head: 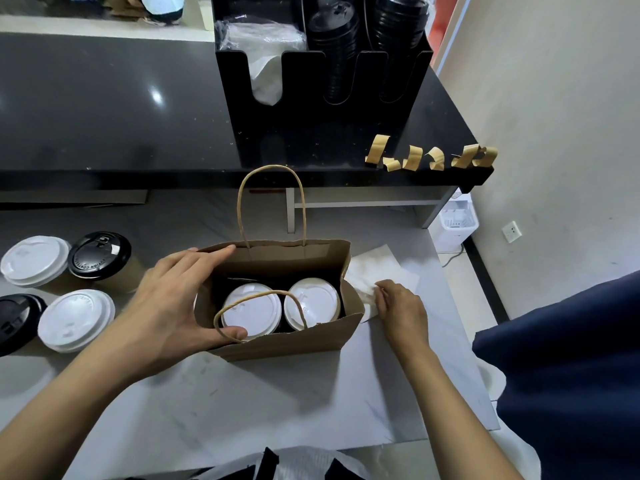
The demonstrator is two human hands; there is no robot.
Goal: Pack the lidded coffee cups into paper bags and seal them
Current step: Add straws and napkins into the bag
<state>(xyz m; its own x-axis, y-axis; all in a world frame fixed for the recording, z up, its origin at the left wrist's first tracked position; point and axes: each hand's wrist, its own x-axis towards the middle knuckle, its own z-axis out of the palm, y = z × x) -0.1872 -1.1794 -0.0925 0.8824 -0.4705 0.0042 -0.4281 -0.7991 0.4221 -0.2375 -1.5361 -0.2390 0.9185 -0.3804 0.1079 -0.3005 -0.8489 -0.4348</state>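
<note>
Pale marble counter [242,403] fills the lower frame, with a black shelf [104,109] across the top. At centre we see an open paper bag [304,341] standing on the counter, two white-lidded cups [251,311] [311,303] side by side inside it. One handle [272,202] stands upright; the near handle [256,303] droops over the lids. Our left hand [173,303] is spread across the bag's left end, fingers on the far rim, thumb on the near rim. Our right hand [401,306], just right of the bag, pinches a white napkin [381,271] lying on the counter. At the left edge stand four more cups: two white-lidded [34,259] [76,320], two black-lidded [100,254] [15,320]. On the shelf we see a black organiser [322,109] holding lid stacks [332,46], and at upper right curled tape strips [429,157] stuck along the shelf's edge.
</note>
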